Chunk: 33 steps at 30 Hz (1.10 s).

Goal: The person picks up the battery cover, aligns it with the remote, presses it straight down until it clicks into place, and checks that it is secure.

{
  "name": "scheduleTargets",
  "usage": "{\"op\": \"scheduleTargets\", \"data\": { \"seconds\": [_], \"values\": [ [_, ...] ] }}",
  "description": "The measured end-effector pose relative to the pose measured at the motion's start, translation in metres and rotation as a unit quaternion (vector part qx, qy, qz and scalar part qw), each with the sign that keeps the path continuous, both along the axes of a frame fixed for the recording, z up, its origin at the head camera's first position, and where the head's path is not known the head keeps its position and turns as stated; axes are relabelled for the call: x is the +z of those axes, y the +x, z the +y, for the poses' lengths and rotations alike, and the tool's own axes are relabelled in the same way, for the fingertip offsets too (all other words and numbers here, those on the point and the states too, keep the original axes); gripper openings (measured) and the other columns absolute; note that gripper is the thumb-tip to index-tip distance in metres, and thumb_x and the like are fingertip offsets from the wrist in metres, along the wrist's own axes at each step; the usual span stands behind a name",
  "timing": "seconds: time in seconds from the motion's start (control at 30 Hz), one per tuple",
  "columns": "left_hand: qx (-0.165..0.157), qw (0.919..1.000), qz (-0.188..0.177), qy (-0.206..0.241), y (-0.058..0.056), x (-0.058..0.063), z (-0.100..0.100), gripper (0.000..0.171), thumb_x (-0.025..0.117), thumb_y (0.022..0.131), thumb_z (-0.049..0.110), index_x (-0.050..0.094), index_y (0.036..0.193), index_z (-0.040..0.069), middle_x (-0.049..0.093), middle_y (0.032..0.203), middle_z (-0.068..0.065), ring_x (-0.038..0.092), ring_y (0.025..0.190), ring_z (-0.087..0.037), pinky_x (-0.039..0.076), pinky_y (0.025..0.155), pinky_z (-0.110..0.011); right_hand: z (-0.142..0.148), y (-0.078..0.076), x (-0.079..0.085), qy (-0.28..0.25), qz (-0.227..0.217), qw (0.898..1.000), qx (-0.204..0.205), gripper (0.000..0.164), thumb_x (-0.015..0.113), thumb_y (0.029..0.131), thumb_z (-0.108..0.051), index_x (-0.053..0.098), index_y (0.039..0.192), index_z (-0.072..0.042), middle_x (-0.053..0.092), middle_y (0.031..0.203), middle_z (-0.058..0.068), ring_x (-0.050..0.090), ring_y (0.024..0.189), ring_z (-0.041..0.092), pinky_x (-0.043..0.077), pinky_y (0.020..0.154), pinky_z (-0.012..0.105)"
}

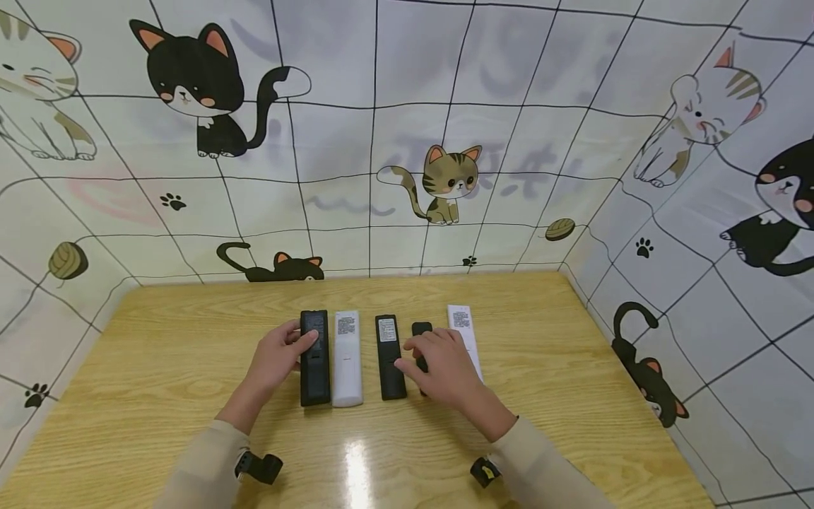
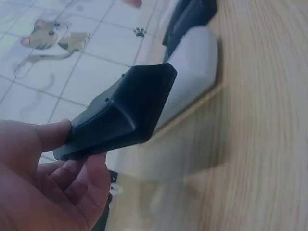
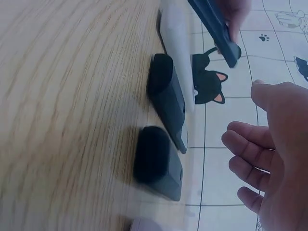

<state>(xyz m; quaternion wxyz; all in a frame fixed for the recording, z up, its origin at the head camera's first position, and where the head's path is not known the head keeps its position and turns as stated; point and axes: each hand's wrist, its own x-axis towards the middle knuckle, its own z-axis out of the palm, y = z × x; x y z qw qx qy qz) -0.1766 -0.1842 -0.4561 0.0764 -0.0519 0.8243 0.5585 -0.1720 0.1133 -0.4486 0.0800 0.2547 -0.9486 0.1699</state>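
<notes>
My left hand (image 1: pixel 272 359) grips a long black remote control (image 1: pixel 315 378) by its side, thumb on top and fingers beneath. In the left wrist view this remote (image 2: pixel 130 106) is raised off the table and tilted. Beside it lies a white remote (image 1: pixel 347 371) with a printed label. Further right is a slimmer black remote (image 1: pixel 392 371) bearing a white label. Over a small black remote (image 1: pixel 422 328) hovers my right hand (image 1: pixel 445 367), its fingers loosely bent around nothing and apart from the remotes in the right wrist view. That hand partly hides another white remote (image 1: pixel 461 320).
All the remotes are roughly in a row on the wooden table (image 1: pixel 210 332). Cloth printed with cats and grid lines (image 1: pixel 343 155) encloses the back and sides. Each wrist wears a small black camera (image 1: pixel 259 468). Light glares off the table's front.
</notes>
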Motion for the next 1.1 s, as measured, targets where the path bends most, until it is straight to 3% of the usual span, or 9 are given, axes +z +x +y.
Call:
{"op": "scheduleTargets", "data": {
  "seconds": [0.3,0.67,0.77,1.0,1.1],
  "values": [
    [0.007,0.9983,-0.031,-0.049,-0.003,-0.011,-0.013,0.057,0.051,0.093,0.035,0.038,0.137,0.001,0.057,0.118,-0.022,0.060,0.087,-0.019,0.052,0.070,-0.030,0.013,-0.004,-0.009,0.019,0.006,0.999,-0.026,0.032,0.056,0.087,-0.048,0.064,0.104,-0.022,0.062,0.084,-0.008,0.049,0.085,0.012,0.035,0.091,0.041],
    [0.010,0.9910,-0.053,-0.123,-0.004,-0.021,-0.019,0.063,0.052,0.091,0.040,0.040,0.133,-0.005,0.057,0.118,-0.025,0.062,0.094,-0.025,0.051,0.073,-0.035,0.015,0.002,-0.010,0.024,0.003,0.999,-0.024,0.030,0.057,0.086,-0.047,0.065,0.100,-0.022,0.059,0.080,-0.010,0.048,0.081,0.011,0.036,0.086,0.039],
    [0.009,0.9872,-0.048,-0.152,-0.004,-0.021,-0.020,0.062,0.053,0.090,0.041,0.042,0.131,-0.005,0.058,0.116,-0.025,0.061,0.095,-0.027,0.050,0.075,-0.037,0.015,0.004,-0.010,0.023,0.009,0.999,-0.023,0.030,0.058,0.086,-0.047,0.064,0.099,-0.021,0.059,0.080,-0.009,0.048,0.081,0.011,0.036,0.086,0.039],
    [0.012,0.9766,-0.013,-0.214,-0.004,-0.020,-0.018,0.050,0.057,0.088,0.042,0.056,0.114,0.000,0.059,0.088,-0.011,0.052,0.070,-0.019,0.039,0.058,-0.027,0.016,0.007,-0.015,0.019,0.007,1.000,-0.013,0.030,0.057,0.086,-0.046,0.064,0.101,-0.021,0.060,0.082,-0.009,0.049,0.082,0.011,0.034,0.087,0.040],
    [0.022,0.9694,0.006,-0.244,-0.003,-0.020,-0.018,0.050,0.059,0.086,0.044,0.059,0.111,0.001,0.061,0.087,-0.009,0.053,0.069,-0.018,0.038,0.057,-0.025,0.018,0.006,-0.019,0.021,0.008,1.000,-0.018,0.029,0.057,0.086,-0.046,0.064,0.100,-0.022,0.059,0.081,-0.010,0.048,0.082,0.010,0.034,0.087,0.039]
  ]
}}
